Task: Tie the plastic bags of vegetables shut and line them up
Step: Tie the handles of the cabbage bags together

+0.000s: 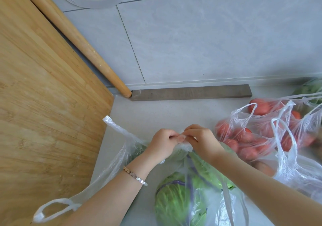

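Both hands meet over the bag of cabbage point(176, 201), which sits on the pale desk point(156, 114) right in front of the person, between the wooden cutting board point(43, 103) on the left and the bag of tomatoes point(244, 138) on the right. The left hand point(163, 143), with a bracelet point(135, 176) on its wrist, and the right hand point(203, 141) are knuckle to knuckle. Their fingers point(172, 136) are curled in and pinch the bunched plastic at the top of the bag between them. A twisted strip of plastic point(113, 124) sticks up to the left of the hands, and a loose handle loop point(52, 208) lies over the near edge of the board; I cannot tell which bag these belong to. The tomato bag lies open, its handles point(247, 114) standing free and untied. A rolling pin point(78, 39) leans along the board's far side, its tip touching a dark wooden strip point(190, 92) at the foot of the tiled wall point(209, 42).
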The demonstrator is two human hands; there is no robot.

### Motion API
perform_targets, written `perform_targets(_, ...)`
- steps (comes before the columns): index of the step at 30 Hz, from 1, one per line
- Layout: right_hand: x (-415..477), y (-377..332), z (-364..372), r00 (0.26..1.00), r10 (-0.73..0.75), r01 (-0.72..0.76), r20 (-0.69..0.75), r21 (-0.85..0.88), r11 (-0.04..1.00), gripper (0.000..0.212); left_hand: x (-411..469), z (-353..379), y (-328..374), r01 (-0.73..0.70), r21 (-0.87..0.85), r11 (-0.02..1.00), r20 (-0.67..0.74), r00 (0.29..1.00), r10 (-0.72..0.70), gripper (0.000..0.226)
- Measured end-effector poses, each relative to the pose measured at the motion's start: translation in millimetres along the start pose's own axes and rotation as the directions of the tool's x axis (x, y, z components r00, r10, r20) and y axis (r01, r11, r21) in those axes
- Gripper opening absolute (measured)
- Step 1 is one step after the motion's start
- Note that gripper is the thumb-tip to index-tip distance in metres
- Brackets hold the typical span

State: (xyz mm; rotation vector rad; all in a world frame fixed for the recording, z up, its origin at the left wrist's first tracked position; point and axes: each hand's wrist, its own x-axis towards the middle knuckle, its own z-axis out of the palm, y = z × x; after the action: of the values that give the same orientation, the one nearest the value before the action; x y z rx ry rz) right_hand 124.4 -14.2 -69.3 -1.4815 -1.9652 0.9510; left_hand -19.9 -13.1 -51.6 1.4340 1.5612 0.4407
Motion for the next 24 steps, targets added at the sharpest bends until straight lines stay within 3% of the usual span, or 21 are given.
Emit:
perform_targets(4,-3,3,2,0.980,0.193,-0.180,-0.039,0.209,0.961,0.018,-3,5,-3,-0.057,0.098,0.994,-0.057,0.996,0.063,0.026)
perform_targets(7,0,1,-8,0.949,0.310,-0.301,0.060,0.467,0.831,0.017,0,4,-6,-0.140,0.180,0.974,-0.084,0.984,0.157,0.026)
perform_targets(10,3,2,-20,0.921,0.288,-0.390,0.264,0.641,0.661,0.022,2,6,-7,-0.212,0.187,0.959,-0.101,0.967,0.234,0.021)
perform_targets(12,2,5,-22,0.922,0.217,-0.382,0.320,0.667,0.640,0.026,5,9,-9,-0.160,0.072,0.984,-0.117,0.979,0.168,0.020)
perform_targets(13,1,7,-21,0.936,0.189,-0.342,0.298,0.637,0.691,0.026,6,9,-9,-0.074,-0.072,0.995,-0.098,0.993,0.067,0.020)
perform_targets(15,-1,10,-17,0.983,0.110,-0.162,0.147,0.414,0.896,0.024,8,10,-9,0.116,-0.373,0.921,0.010,0.993,-0.121,0.016)
perform_targets(17,0,11,-13,0.997,-0.081,0.079,0.012,0.100,0.992,0.018,8,10,-9,0.220,-0.485,0.846,0.088,0.975,-0.203,0.009)
perform_targets(19,0,14,-10,0.960,-0.280,0.276,-0.013,-0.136,0.951,0.014,8,10,-8,0.245,-0.518,0.820,0.102,0.969,-0.225,0.011)
perform_targets(21,-2,18,-8,0.919,-0.395,0.375,0.009,-0.330,0.866,0.015,7,8,-8,0.233,-0.462,0.856,0.058,0.971,-0.233,0.014)
perform_targets(24,-6,23,-8,0.885,-0.458,0.436,0.088,-0.502,0.747,0.025,8,9,-11,0.119,-0.126,0.985,-0.091,0.987,-0.131,0.018)
